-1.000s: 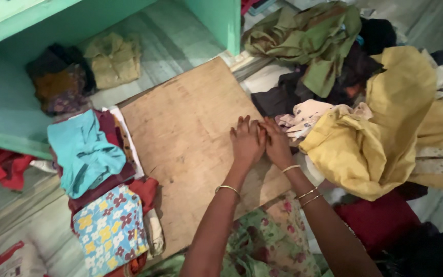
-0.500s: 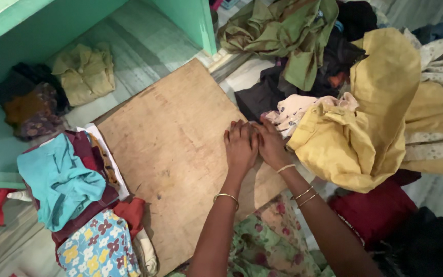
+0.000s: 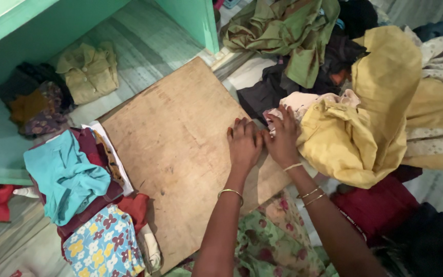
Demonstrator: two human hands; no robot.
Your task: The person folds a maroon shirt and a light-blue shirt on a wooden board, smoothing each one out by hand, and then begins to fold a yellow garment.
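I see left hand flat, open on wooden board. Right hand open, fingers spread, touching pale printed cloth at 1 o'clock; yellow garment beside it.

A wooden board lies on the floor, both hands at its right edge: the left hand flat on the board, the right hand just beside it, touching a heap of loose clothes to the right. A stack of folded clothes lies left of the board; a shelf holding more clothes stands behind the stack.
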